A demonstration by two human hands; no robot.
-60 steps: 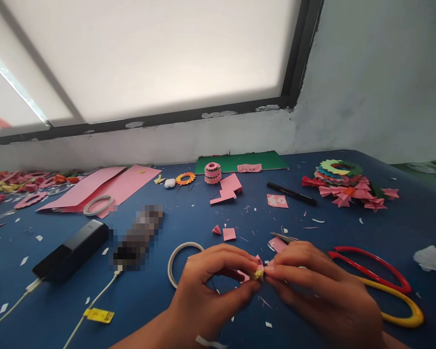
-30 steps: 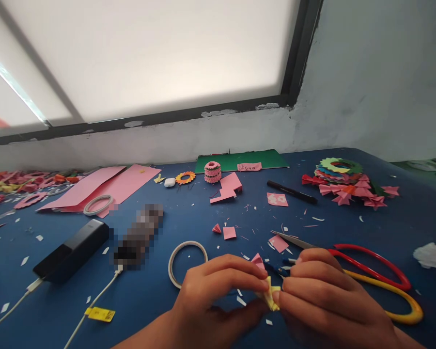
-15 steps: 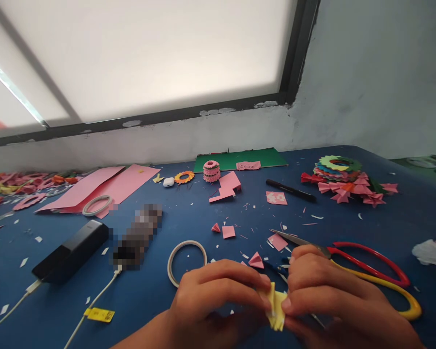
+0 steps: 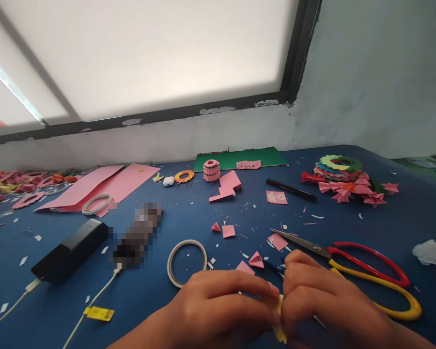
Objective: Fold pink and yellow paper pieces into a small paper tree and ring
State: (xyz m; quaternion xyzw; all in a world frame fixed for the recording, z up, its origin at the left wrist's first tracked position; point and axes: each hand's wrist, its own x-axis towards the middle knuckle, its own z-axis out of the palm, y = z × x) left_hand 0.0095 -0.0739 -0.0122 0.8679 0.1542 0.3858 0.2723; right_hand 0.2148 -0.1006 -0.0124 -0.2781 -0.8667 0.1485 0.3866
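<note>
Between my two hands is a small folded piece of yellow paper [image 4: 280,320], mostly covered by the fingers. My left hand [image 4: 218,305] pinches its left side, and my right hand [image 4: 323,300] presses on it from the right, the fingertips nearly meeting. Just beyond the right hand lie scissors [image 4: 321,249] with one red and one yellow handle, blades pointing left. A ring of tape [image 4: 169,261] lies flat beyond the left hand. Small pink paper squares [image 4: 228,231] and folded pink pieces [image 4: 256,260] are scattered ahead of the hands.
A black power bank [image 4: 72,249] and a blurred-out object [image 4: 138,237] with cables lie left. Pink sheets [image 4: 90,189], a stack of pink paper rings [image 4: 211,170], a green board [image 4: 218,162], a black pen [image 4: 290,190] and paper flowers [image 4: 349,182] line the back.
My hands have come lower and closer together around the yellow paper, so less of it shows. A pink paper square beyond the left fingers is now more exposed.
</note>
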